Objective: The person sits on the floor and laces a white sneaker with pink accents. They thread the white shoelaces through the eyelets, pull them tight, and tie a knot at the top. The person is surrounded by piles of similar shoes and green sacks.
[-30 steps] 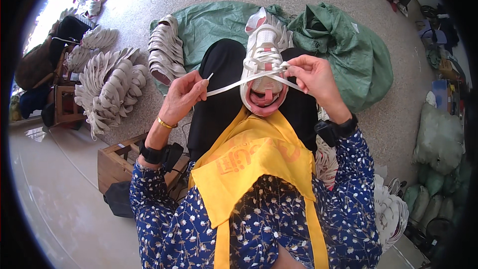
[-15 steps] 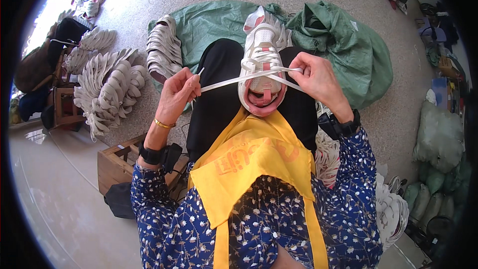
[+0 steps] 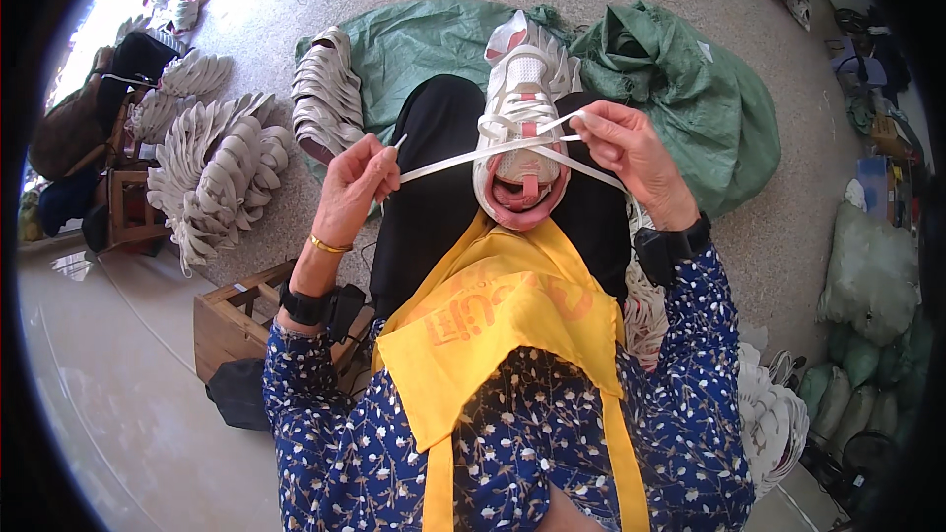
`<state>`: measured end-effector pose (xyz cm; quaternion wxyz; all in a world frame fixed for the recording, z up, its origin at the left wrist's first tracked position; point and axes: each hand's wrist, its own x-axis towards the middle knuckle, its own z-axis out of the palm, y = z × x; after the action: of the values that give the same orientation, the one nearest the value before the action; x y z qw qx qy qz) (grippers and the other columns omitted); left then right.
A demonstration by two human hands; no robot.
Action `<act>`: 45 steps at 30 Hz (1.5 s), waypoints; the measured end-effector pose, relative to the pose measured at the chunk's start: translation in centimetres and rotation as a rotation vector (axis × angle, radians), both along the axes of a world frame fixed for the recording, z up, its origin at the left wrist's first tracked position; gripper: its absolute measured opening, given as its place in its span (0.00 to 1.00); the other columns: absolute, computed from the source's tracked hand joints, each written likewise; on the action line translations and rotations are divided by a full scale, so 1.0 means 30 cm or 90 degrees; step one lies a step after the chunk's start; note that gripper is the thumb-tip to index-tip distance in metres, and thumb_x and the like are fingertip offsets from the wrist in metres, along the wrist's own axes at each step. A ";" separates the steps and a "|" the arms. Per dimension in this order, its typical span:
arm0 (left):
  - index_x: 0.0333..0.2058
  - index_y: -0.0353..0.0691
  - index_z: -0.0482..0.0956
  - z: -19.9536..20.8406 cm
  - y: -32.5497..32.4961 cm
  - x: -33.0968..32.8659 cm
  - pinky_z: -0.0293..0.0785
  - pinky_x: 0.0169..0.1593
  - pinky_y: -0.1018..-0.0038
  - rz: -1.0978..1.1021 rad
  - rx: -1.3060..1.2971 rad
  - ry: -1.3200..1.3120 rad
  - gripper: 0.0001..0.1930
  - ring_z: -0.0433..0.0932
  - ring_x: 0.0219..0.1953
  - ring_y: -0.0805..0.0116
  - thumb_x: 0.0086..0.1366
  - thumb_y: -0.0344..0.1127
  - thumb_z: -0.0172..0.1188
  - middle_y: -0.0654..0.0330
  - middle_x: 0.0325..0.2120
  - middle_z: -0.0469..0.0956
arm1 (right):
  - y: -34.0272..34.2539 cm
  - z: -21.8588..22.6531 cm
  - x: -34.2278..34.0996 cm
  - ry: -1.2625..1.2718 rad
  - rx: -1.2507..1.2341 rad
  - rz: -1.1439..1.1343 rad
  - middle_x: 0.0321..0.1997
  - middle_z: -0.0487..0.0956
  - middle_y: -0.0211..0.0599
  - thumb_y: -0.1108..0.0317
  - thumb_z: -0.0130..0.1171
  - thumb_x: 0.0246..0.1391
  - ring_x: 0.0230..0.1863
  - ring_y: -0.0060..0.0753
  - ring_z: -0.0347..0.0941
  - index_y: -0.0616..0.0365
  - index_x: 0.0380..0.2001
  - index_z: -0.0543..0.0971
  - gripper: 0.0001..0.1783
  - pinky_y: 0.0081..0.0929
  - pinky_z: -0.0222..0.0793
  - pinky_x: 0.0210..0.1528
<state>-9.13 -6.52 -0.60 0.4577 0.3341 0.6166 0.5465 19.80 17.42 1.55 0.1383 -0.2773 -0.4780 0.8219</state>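
Between my knees stands a white and pink sneaker [image 3: 528, 153], its heel opening toward me. White shoelaces [image 3: 473, 155] cross over its tongue and run out to both sides. My left hand [image 3: 357, 182] pinches one lace to the left of the shoe, with a short tip sticking up past the fingers. To the right of the shoe, my right hand [image 3: 631, 146] pinches a lace between thumb and fingertips. Another length of lace passes below that hand toward the wrist. A yellow apron [image 3: 493, 305] covers my lap just behind the heel.
Green sacks [image 3: 690, 108] lie on the floor beyond my knees. Stacked white shoe uppers [image 3: 325, 94] rest by my left knee, with a larger heap of uppers [image 3: 217, 167] farther left. A wooden stool [image 3: 227, 330] stands by my left elbow.
My right hand has turned and its fingers have shifted slightly left along the lace, lifting its end. My left hand keeps its pinch almost in place.
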 end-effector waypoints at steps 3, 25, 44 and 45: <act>0.29 0.44 0.70 0.011 -0.023 -0.035 0.56 0.25 0.83 0.006 0.013 -0.016 0.16 0.61 0.21 0.84 0.78 0.42 0.53 0.71 0.20 0.68 | 0.002 -0.026 0.005 -0.012 0.016 -0.025 0.28 0.73 0.20 0.69 0.61 0.66 0.22 0.08 0.59 0.63 0.42 0.81 0.08 0.10 0.54 0.24; 0.31 0.44 0.69 -0.041 -0.068 -0.083 0.60 0.24 0.82 0.178 -0.091 0.010 0.13 0.66 0.21 0.82 0.77 0.41 0.52 0.66 0.24 0.73 | -0.040 -0.075 -0.015 -0.037 0.237 -0.113 0.29 0.74 0.20 0.71 0.63 0.62 0.24 0.10 0.66 0.60 0.39 0.77 0.06 0.12 0.63 0.26; 0.32 0.36 0.72 0.096 0.122 0.198 0.72 0.35 0.60 -0.065 0.135 0.732 0.05 0.76 0.32 0.48 0.61 0.23 0.61 0.52 0.26 0.74 | -0.161 0.011 0.099 -0.215 0.936 -0.157 0.35 0.81 0.44 0.77 0.62 0.58 0.35 0.51 0.80 0.61 0.38 0.79 0.05 0.38 0.75 0.36; 0.31 0.36 0.72 0.111 0.116 0.190 0.72 0.35 0.60 -0.073 0.133 0.733 0.05 0.76 0.32 0.48 0.62 0.24 0.61 0.52 0.26 0.74 | -0.154 0.025 0.104 -0.215 0.943 -0.166 0.35 0.81 0.44 0.77 0.62 0.58 0.35 0.50 0.80 0.61 0.38 0.80 0.05 0.38 0.75 0.36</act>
<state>-3.43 -3.04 2.72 0.0424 0.6533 0.6898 0.3092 22.94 12.79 2.30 0.3086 -0.2881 -0.8817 0.2109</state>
